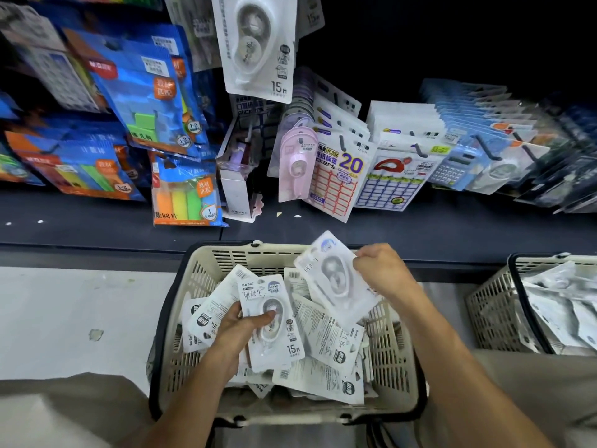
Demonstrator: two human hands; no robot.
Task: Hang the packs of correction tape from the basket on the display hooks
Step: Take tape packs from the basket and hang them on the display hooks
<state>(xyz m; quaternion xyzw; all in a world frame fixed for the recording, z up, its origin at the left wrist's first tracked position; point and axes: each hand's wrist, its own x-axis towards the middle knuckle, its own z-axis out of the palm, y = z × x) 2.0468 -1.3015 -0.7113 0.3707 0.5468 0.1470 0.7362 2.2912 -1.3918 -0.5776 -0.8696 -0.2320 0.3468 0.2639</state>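
Both hands are busy over the basket [206, 263], which sits right below the shelf so the loose packs are an easy reach; the left hand [237, 324] pinches one pack [273, 321] face-up with the thumb on the blister, probably to keep the hang hole at the top; the right hand [379, 270] grips another pack [336, 279] by its edge, tilted up toward the hanging pack [256, 43] above; the hook itself is hard to make out, I think it's hidden behind that card.
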